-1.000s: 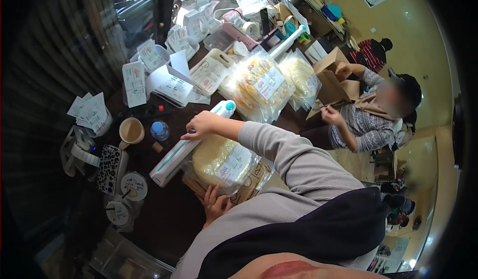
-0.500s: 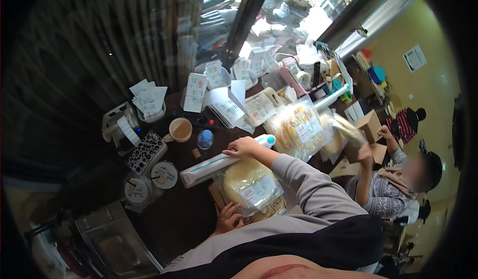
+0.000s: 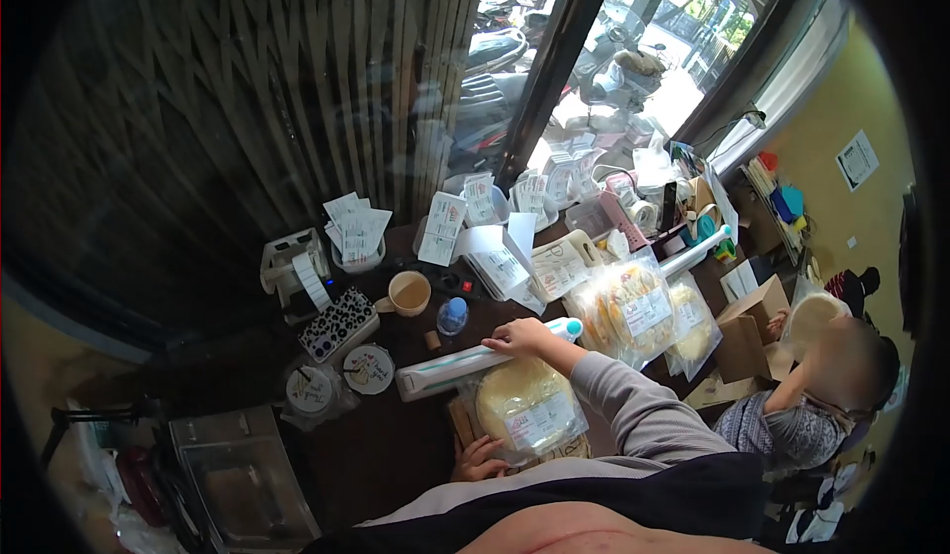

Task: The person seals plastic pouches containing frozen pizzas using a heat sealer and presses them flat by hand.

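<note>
My right hand (image 3: 520, 337) grips the top arm of a long white bag sealer (image 3: 450, 369) with a turquoise stripe. Just below the sealer lies a clear bag of round, pale yellow flatbreads (image 3: 515, 396), with a white printed label on it. The bag's upper edge lies against the sealer; whether it is between the jaws I cannot tell. My left hand (image 3: 479, 459) rests with fingers spread at the bag's lower left edge. Under the bag, part of a wooden board (image 3: 462, 421) shows.
More bagged flatbreads (image 3: 638, 307) lie to the right, beside a printed board (image 3: 564, 265). Behind stand a mug (image 3: 406, 295), a blue-capped bottle (image 3: 452, 317) and label stacks (image 3: 442, 228). A label printer (image 3: 297, 267) is at left. A co-worker (image 3: 792, 420) holds a bag near cardboard boxes (image 3: 747, 331).
The view has shifted, so the table appears lower and further right. Both my hands keep their places on sealer and bag. The co-worker has raised a bag towards their head.
</note>
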Motion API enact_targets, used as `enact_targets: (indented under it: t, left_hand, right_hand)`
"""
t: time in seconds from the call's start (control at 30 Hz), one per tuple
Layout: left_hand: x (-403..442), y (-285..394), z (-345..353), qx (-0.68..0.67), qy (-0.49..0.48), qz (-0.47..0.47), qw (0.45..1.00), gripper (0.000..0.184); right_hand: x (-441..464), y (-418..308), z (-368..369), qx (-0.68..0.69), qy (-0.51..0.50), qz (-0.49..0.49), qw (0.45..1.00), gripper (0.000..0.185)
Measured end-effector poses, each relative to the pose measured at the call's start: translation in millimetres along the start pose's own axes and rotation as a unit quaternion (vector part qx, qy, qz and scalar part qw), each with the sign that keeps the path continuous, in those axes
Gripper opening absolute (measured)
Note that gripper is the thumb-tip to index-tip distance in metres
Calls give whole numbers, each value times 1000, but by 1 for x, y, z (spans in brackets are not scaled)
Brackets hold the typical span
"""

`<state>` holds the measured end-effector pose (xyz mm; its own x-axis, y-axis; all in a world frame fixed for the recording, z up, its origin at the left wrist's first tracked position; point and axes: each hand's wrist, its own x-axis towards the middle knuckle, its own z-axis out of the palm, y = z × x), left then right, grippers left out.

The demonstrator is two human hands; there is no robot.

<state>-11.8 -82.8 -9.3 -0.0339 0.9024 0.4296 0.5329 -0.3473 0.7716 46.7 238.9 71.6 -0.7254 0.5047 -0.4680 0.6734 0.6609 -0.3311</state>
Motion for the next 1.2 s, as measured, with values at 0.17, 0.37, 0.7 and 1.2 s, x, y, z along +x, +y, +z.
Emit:
enact_targets:
  t: [0.17, 0.37, 0.7, 1.2]
  left_hand:
    - [-8, 3, 4, 7, -16, -53, 998, 15]
    - [5, 22, -10, 46, -54, -79, 994, 16]
    - [-4, 22, -3, 157, -66, -49, 984, 14]
    - [3, 67, 5, 223, 45, -141, 963, 13]
  right_hand:
    - [-1, 0, 0, 0, 4, 4, 1000, 69]
    - [-5, -1, 1, -7, 39, 1, 999, 69]
    - [-88, -14, 38, -34, 402, -86, 911, 45]
    - [-209, 74, 160, 522, 143, 138, 830, 28]
